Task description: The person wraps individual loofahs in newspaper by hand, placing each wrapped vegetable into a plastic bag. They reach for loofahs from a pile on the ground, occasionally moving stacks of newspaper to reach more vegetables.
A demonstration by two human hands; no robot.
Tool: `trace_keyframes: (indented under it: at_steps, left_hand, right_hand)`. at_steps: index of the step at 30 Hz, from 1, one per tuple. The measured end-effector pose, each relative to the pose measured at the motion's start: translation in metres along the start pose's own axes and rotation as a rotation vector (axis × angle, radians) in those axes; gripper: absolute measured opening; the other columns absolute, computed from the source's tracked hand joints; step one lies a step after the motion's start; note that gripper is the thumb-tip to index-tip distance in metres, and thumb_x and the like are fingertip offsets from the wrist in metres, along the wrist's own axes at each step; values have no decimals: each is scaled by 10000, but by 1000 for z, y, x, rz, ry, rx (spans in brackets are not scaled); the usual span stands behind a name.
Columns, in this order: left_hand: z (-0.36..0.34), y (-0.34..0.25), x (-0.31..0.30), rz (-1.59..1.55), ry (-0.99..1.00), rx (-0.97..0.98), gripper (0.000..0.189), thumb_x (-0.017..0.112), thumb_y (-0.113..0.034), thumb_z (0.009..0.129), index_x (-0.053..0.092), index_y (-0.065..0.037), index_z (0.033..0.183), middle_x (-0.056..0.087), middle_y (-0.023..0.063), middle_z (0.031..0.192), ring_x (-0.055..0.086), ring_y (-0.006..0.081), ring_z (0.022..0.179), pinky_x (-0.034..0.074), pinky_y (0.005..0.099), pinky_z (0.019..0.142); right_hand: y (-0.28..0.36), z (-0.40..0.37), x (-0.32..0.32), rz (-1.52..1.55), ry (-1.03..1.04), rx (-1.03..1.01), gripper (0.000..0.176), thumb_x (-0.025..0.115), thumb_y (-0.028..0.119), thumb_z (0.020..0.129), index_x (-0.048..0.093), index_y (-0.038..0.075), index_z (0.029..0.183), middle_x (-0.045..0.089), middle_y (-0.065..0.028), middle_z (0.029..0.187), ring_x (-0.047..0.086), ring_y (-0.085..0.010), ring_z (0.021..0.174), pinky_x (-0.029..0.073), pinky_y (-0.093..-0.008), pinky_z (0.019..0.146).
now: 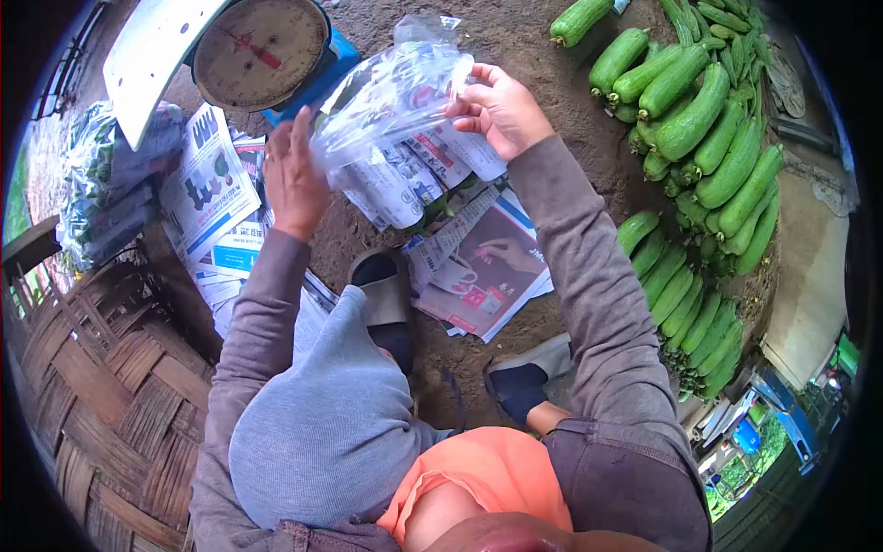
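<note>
A clear plastic bag (391,106) lies over newspaper-wrapped bundles (391,189), with green vegetables showing at their lower end. My right hand (501,109) pinches the bag's upper right edge between thumb and fingers. At the bag's left edge is my left hand (294,175), its fingers stretched upward and slightly apart; the plastic beside it is blurred, and its thumb is mostly hidden. Whether the bag fully surrounds the bundles I cannot make out.
Behind the bag stands a dial scale (262,55) with a blue body. Newspaper sheets (216,189) and a magazine page (483,267) lie on the ground. Filled plastic bags (110,175) rest at left above a woven bamboo surface (120,386). Long green gourds (727,175) are piled at right.
</note>
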State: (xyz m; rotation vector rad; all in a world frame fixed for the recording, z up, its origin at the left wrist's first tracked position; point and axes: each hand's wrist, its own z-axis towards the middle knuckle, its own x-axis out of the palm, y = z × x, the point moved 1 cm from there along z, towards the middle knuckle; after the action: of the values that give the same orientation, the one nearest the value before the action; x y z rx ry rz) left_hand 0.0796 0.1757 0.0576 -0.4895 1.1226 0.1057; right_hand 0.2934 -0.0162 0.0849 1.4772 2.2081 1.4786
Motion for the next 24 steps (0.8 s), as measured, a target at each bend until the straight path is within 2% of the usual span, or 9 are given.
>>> trace_keyframes:
  at_steps: [1,2,9,13,15,16,18,20,24]
  left_hand:
    - [-14,7,2,17,3,-53,794,614,50,649,410,-148,1390,509,159,1187,536,368,1034,448,452,822]
    - [-28,12,5,-41,112,-93,807,623,57,698,314,-76,1432,486,209,1248,451,416,1181,382,478,994]
    - [-73,-35,-12,-177,144,-89,891,550,99,679,187,-33,1482,222,262,1475,286,419,1341,262,468,1114]
    - [-84,-17,2,-179,111,-205,759,527,113,647,321,8,1371,388,223,1278,404,386,1219,319,445,1081]
    - [-92,-11,8,-315,219,-340,599,649,15,675,418,29,1227,445,201,1165,471,350,1100,400,410,972]
    - [-96,-8,11,-350,279,-384,586,679,-16,679,431,30,1208,458,197,1139,483,343,1072,413,399,943]
    - [-102,0,22,-394,214,-380,568,737,-96,699,461,27,1180,495,184,1068,503,321,997,424,370,874]
    - [-100,5,35,-460,121,-391,574,714,-89,726,452,18,1226,497,199,1137,516,338,1069,421,381,935]
    - [-100,20,50,-528,215,-544,438,705,-145,779,550,21,1153,599,180,1054,595,304,972,466,372,869]
  right_hand:
    - [-2,-1,2,-47,-23,-3,466,610,39,847,385,21,1254,652,-132,905,668,-208,753,532,-293,583]
    - [-2,-3,4,-64,-41,-16,510,632,50,822,370,1,1257,655,-124,869,676,-204,735,528,-290,575]
    - [-6,-12,-12,-509,-227,-144,512,719,47,737,464,-4,1178,622,-69,814,607,-119,666,488,-262,580]
    - [4,-26,-45,-518,-248,-138,515,747,117,771,466,22,1192,622,-41,784,577,-91,639,451,-229,560]
    - [10,-34,-52,-437,-201,-91,508,741,152,810,448,42,1211,615,-11,744,553,-63,597,411,-176,513]
    - [11,-35,-56,-465,-138,-75,542,720,230,840,435,34,1256,668,-64,880,621,-115,724,457,-235,609]
    - [12,-40,-47,-433,-129,-75,562,710,232,849,419,33,1286,672,-70,902,630,-121,757,459,-241,624]
    - [4,-36,-43,-430,-88,-87,604,699,240,858,392,33,1334,674,-77,947,643,-129,817,461,-249,654]
    - [-9,-25,-38,-359,-93,-100,575,706,136,841,410,40,1325,672,-41,950,623,-98,792,441,-235,667]
